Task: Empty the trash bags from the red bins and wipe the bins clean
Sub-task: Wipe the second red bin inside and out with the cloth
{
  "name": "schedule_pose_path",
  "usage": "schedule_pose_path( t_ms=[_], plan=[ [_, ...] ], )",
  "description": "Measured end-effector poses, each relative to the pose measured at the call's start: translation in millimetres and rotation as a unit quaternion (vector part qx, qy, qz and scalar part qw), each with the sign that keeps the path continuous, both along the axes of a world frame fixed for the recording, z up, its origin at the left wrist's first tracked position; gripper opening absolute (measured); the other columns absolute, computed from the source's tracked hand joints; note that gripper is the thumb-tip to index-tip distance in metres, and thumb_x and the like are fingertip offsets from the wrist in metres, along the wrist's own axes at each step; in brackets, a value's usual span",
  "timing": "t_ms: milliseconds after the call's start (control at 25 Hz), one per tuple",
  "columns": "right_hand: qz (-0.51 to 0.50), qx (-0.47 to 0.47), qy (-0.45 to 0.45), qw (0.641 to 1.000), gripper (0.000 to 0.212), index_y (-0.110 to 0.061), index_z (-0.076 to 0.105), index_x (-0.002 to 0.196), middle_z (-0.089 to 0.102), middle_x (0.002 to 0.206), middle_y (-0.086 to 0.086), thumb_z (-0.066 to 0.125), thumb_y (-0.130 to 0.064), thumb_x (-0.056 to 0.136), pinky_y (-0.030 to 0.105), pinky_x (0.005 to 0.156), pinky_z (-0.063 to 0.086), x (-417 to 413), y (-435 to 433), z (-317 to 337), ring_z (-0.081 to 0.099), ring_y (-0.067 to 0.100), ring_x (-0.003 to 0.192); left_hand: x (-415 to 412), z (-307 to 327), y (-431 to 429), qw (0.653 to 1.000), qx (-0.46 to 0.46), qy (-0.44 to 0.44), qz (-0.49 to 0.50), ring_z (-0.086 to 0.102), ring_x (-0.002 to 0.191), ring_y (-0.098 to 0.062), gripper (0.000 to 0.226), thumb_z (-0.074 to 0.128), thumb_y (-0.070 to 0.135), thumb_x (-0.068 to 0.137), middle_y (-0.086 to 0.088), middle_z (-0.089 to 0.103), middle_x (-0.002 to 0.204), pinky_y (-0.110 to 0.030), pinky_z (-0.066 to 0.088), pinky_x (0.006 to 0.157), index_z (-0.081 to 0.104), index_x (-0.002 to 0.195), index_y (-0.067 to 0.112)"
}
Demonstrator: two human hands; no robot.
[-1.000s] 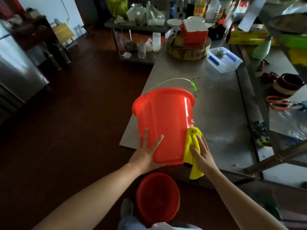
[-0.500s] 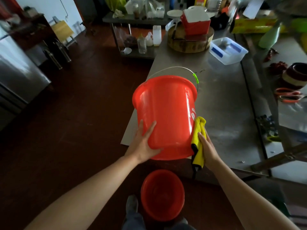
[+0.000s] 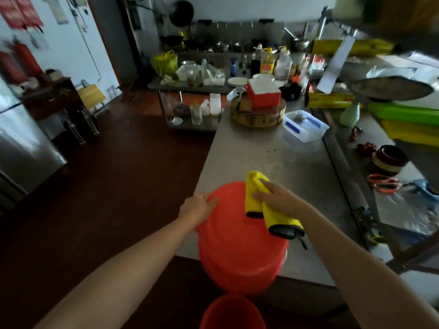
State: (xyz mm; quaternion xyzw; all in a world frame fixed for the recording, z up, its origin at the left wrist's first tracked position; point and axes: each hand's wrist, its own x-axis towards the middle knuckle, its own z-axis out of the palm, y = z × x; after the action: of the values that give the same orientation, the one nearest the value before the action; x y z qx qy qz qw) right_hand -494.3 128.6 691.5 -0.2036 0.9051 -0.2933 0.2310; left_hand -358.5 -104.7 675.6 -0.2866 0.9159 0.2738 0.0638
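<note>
right fingers now press yellow cloth atop upturned red bin; left hand spread flat.

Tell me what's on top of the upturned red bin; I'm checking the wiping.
On the red bin, a yellow cloth lies pressed under the right hand; the left hand steadies its edge. The inside is hidden.

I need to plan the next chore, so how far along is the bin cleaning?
No trash bag shows on either bin. In hand: the left hand steadies the upturned red bin on the steel table while the right hand presses a yellow cloth on its bottom. The second red bin waits on the floor.
</note>
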Motion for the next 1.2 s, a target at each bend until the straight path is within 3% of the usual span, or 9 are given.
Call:
schedule_pose_path(
  t_ms=[120,320,440,520,600,680,800,1040,1200],
  plan=[
    [-0.004,0.143,0.07,0.987,0.071,-0.063,0.013,0.147,0.036,0.15,-0.003,0.042,-0.08,0.084,0.05,0.098,0.044,26.2,-17.9,-29.7,0.042,0.038,0.131,-2.1,-20.9,-4.0,0.999,-0.029,-0.041,-0.004,0.062,0.119,-0.031,0.058,0.045,0.066,0.095,-0.006,0.065,0.131,-0.04,0.051,0.097,0.059,0.136,0.027],
    [0.0,0.203,0.205,0.958,0.061,-0.063,0.008,0.148,0.013,0.166,-0.008,0.021,-0.079,0.091,0.061,0.108,0.029,48.2,-44.0,-39.7,0.017,0.043,0.146,-20.4,-24.4,-11.6,0.997,-0.054,-0.023,-0.04,0.065,0.11,-0.031,0.054,0.043,0.057,0.1,-0.01,0.069,0.119,-0.038,0.053,0.089,0.064,0.125,0.015],
    [0.006,0.214,0.21,0.954,0.061,-0.059,0.005,0.152,0.0,0.169,-0.009,0.019,-0.076,0.095,0.068,0.115,0.011,59.6,-56.3,-46.6,-0.005,0.044,0.152,-29.1,-18.9,-8.2,0.996,-0.076,0.004,-0.049,0.064,0.111,-0.032,0.047,0.044,0.051,0.102,-0.01,0.069,0.12,-0.039,0.052,0.088,0.064,0.124,0.016],
    [-0.005,0.215,0.208,0.954,0.062,-0.059,0.005,0.152,-0.003,0.169,-0.009,0.019,-0.076,0.095,0.068,0.117,0.008,55.3,-54.5,-46.3,-0.009,0.044,0.152,-27.4,-15.9,-6.9,0.993,-0.083,0.048,-0.07,0.062,0.117,-0.031,0.046,0.042,0.047,0.104,-0.011,0.066,0.127,-0.04,0.052,0.093,0.059,0.134,0.017],
    [-0.008,0.214,0.201,0.956,0.061,-0.06,0.006,0.152,-0.004,0.169,-0.011,0.02,-0.076,0.094,0.067,0.118,0.009,44.8,-51.7,-41.7,-0.009,0.042,0.152,-8.7,-20.5,-8.1,0.985,-0.053,0.096,-0.136,0.047,0.136,-0.031,0.061,0.039,0.055,0.103,-0.013,0.049,0.149,-0.041,0.042,0.109,0.041,0.151,0.017],
    [-0.011,0.206,0.204,0.957,0.06,-0.06,0.008,0.151,-0.003,0.169,-0.012,0.02,-0.076,0.095,0.067,0.118,0.01,38.8,-53.5,-41.6,-0.009,0.039,0.153,24.6,-34.0,-7.6,0.959,-0.074,0.087,-0.26,0.011,0.153,-0.025,0.096,0.034,0.081,0.088,-0.006,0.012,0.167,-0.039,0.016,0.124,0.013,0.161,0.021],
    [-0.018,0.209,0.215,0.954,0.06,-0.059,0.008,0.152,-0.001,0.169,-0.012,0.019,-0.075,0.095,0.067,0.116,0.011,42.3,-59.2,-46.3,-0.009,0.038,0.153,58.6,-64.0,-5.8,0.913,-0.161,0.067,-0.368,-0.028,0.15,-0.018,0.131,0.031,0.099,0.066,-0.001,-0.022,0.165,-0.041,-0.003,0.124,-0.016,0.157,0.017],
    [0.01,0.202,0.217,0.955,0.06,-0.055,0.01,0.153,0.008,0.168,-0.01,0.02,-0.072,0.096,0.065,0.116,0.011,61.4,-89.4,-47.8,-0.004,0.037,0.154,46.0,-76.1,23.8,0.941,-0.15,0.11,-0.284,-0.025,0.15,-0.018,0.133,0.042,0.092,0.069,-0.004,-0.031,0.161,-0.04,0.005,0.126,-0.031,0.151,0.017],
    [-0.007,0.206,0.226,0.952,0.064,-0.047,0.024,0.152,0.022,0.163,-0.004,0.023,-0.074,0.094,0.066,0.118,0.004,47.2,-97.4,-36.7,0.0,0.04,0.153,45.2,-86.1,32.1,0.949,-0.146,0.108,-0.258,-0.031,0.149,-0.018,0.127,0.022,0.098,0.072,-0.005,-0.035,0.161,-0.041,0.005,0.126,-0.027,0.154,0.014]
  ],
)
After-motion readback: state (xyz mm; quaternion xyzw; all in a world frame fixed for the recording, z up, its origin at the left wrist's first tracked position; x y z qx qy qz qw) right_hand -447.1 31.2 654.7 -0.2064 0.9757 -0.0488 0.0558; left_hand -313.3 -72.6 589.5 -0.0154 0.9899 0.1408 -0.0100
